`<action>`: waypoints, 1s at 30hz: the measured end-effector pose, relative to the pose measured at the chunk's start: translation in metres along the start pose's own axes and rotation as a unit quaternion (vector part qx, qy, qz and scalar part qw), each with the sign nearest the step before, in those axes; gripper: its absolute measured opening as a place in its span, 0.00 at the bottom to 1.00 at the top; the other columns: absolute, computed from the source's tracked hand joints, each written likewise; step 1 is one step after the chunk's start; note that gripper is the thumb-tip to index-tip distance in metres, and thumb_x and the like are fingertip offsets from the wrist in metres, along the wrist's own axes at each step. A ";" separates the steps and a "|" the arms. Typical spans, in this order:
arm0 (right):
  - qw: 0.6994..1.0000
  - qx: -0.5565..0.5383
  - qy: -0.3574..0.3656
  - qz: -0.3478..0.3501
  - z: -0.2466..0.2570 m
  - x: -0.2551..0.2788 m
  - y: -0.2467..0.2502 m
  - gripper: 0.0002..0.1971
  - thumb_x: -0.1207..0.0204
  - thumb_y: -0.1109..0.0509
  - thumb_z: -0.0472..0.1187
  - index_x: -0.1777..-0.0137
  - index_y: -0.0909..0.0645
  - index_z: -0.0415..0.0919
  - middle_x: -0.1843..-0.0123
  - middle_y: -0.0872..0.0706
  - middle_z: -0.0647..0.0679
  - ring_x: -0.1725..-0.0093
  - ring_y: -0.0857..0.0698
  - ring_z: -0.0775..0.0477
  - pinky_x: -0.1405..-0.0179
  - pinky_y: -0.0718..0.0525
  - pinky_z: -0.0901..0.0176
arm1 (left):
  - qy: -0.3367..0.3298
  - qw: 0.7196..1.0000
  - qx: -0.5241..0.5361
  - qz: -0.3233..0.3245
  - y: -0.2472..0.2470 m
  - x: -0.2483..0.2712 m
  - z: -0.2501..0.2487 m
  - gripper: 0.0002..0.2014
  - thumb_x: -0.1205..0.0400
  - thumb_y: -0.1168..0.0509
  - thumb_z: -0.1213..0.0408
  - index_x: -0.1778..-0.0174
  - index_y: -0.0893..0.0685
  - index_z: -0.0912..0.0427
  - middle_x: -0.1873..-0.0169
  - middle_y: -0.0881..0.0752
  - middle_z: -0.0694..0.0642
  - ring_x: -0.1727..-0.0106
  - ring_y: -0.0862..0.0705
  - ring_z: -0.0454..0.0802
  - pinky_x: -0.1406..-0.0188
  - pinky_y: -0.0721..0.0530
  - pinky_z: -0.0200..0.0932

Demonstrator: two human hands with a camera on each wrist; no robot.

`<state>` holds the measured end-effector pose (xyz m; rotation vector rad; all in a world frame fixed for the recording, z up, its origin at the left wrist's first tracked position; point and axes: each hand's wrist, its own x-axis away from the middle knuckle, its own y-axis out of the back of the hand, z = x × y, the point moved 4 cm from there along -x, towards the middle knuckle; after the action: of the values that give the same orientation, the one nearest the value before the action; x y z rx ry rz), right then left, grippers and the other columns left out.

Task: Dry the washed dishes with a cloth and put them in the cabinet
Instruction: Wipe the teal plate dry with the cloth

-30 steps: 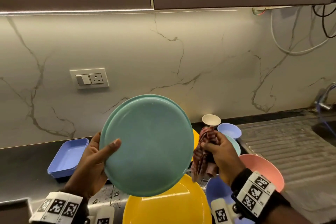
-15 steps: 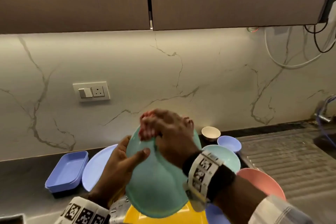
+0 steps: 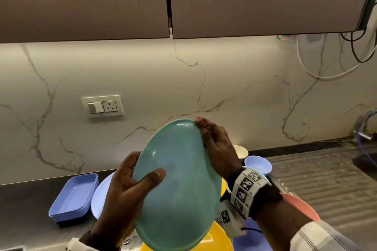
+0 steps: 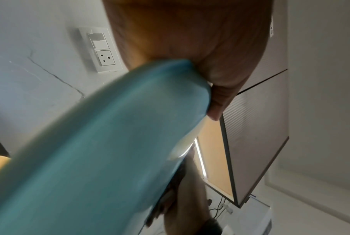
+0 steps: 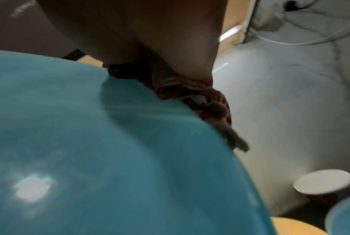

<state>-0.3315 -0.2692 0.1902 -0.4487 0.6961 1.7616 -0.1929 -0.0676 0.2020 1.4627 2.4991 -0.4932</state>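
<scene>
Since half a second ago the right hand (image 3: 219, 150), clutching the cloth (image 5: 192, 95), slid to the plate's (image 3: 179, 189) top rim. Left hand (image 3: 126, 187) pinches its lower-left edge above the counter; a wet rim might slip.

We see a teal plate (image 3: 177, 185), what looks like a red patterned cloth (image 5: 190, 92), a yellow plate (image 3: 220, 238) and a blue tray (image 3: 71, 199).

Left hand (image 3: 124, 185) raised, thumb forward, fingers curled behind; right hand (image 3: 218, 149) raised opposite, fingers bunched, wrist banded
</scene>
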 end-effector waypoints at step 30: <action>0.984 0.131 0.077 0.094 0.056 0.003 -0.018 0.24 0.24 0.38 0.31 0.30 0.17 0.45 0.32 0.18 0.46 0.33 0.19 0.47 0.28 0.27 0.65 | 0.079 0.993 0.083 0.019 -0.007 -0.007 0.058 0.16 0.17 0.38 0.61 0.32 0.19 0.50 0.41 0.10 0.61 0.44 0.10 0.64 0.53 0.09 0.62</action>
<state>-0.3128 -0.2272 0.2264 -0.3501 1.0962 1.7892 -0.1951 -0.0988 0.1516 1.6675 2.6005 -0.6137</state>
